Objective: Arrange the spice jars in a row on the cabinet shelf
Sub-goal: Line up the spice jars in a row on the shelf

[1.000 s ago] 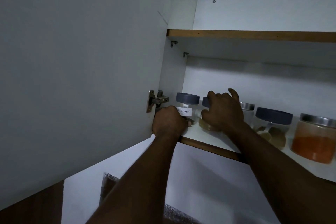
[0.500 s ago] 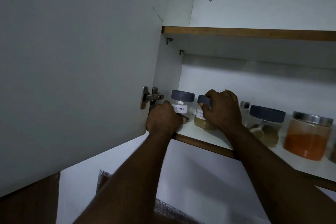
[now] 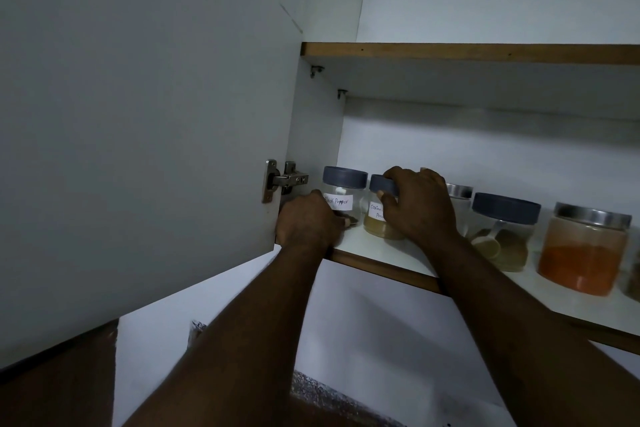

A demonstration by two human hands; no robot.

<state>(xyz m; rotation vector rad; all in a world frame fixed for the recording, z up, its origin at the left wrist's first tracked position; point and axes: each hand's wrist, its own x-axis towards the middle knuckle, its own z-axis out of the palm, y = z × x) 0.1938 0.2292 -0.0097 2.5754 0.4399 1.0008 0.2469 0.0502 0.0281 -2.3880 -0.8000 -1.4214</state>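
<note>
Several spice jars stand on the white cabinet shelf (image 3: 381, 262). At the far left is a clear jar labelled Black Pepper (image 3: 343, 189) with a grey lid; my left hand (image 3: 306, 224) wraps its lower left side. Beside it stands the coriander powder jar (image 3: 375, 215), grey-lidded with yellowish powder; my right hand (image 3: 419, 206) grips it from the right, fingers over the lid. To the right stand a steel-lidded jar (image 3: 459, 194) partly hidden behind my hand, a grey-lidded jar of brown powder with a scoop (image 3: 504, 232), and a steel-lidded jar of orange powder (image 3: 585, 250).
The open cabinet door (image 3: 145, 132) fills the left, its hinge (image 3: 284, 178) just left of my left hand. An upper shelf (image 3: 467, 54) runs above the jars. Another jar's edge (image 3: 633, 274) shows at the far right. A speckled countertop (image 3: 329, 395) lies below.
The coriander jar has slid left, closer to the black pepper jar, with my right hand on it. My left hand stays on the pepper jar. The view has shifted slightly.
</note>
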